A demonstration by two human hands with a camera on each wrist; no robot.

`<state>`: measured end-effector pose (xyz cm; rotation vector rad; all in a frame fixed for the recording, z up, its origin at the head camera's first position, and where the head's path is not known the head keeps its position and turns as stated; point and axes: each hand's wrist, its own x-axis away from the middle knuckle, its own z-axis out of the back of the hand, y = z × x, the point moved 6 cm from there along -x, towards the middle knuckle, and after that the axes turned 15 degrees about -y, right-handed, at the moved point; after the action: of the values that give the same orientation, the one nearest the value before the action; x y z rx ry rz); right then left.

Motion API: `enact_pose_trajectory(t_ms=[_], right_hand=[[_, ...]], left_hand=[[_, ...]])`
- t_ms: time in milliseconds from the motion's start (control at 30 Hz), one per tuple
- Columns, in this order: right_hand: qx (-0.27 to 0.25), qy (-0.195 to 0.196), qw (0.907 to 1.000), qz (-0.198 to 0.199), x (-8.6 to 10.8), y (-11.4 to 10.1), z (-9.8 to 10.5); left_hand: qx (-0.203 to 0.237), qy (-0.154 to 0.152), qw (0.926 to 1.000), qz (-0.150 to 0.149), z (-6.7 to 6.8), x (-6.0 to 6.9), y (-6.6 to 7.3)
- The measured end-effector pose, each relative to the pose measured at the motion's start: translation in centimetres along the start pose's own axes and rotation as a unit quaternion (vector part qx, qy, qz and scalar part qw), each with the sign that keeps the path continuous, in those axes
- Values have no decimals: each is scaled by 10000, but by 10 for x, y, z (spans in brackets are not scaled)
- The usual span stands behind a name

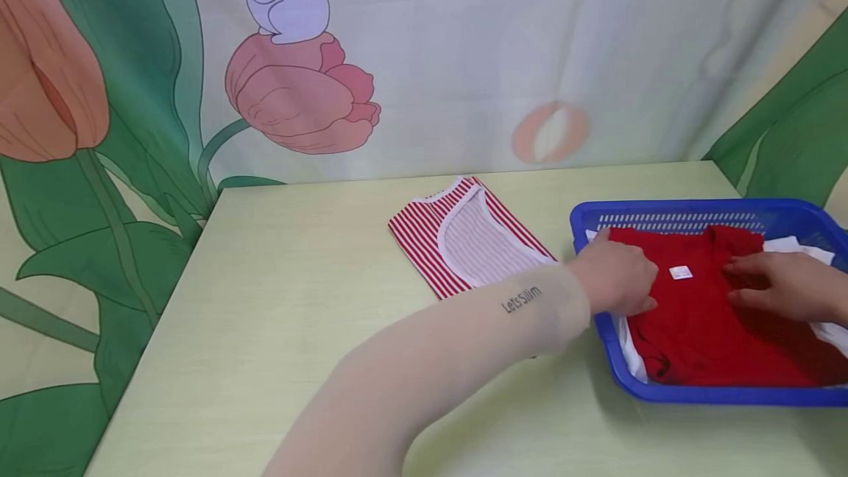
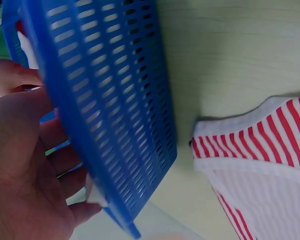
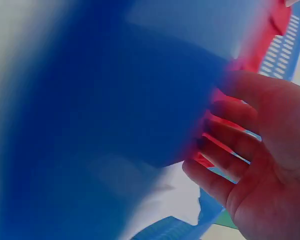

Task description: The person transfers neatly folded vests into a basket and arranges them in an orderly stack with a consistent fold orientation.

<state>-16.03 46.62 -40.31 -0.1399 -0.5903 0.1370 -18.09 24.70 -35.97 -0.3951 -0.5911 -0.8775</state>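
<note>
A red folded garment (image 1: pixel 695 333) with a small white label lies flat in a blue plastic basket (image 1: pixel 722 394). My left hand (image 1: pixel 616 274) reaches over the basket's left rim, its fingers at the garment's left side. In the left wrist view the basket wall partly hides the fingertips of that hand (image 2: pixel 25 165). On the garment's right part rest the relaxed fingers of my right hand (image 1: pixel 791 285). The right wrist view shows this hand (image 3: pixel 270 145) with fingers extended against the red cloth (image 3: pixel 260 55), behind a blurred blue basket wall.
Left of the basket, a folded red-and-white striped top (image 1: pixel 424 249) lies on the pale table (image 1: pixel 265 315), partly behind my left forearm. White cloth (image 1: pixel 629 352) shows around the red garment in the basket. A printed curtain (image 1: pixel 450 57) hangs along the back.
</note>
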Motion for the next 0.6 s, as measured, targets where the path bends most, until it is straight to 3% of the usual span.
enact_pose_trajectory(t_ms=[233, 500, 600], right_hand=[[-274, 324, 9991, -57, 3, -12, 29], [-977, 627, 9929, 247, 6, -46, 57], [-1250, 636, 9897, 299, 6, -61, 64]], left_hand=[[319, 405, 9986, -100, 21, 11, -17], [986, 717, 9920, -338, 41, 39, -57], [973, 941, 9894, -516, 46, 53, -75]])
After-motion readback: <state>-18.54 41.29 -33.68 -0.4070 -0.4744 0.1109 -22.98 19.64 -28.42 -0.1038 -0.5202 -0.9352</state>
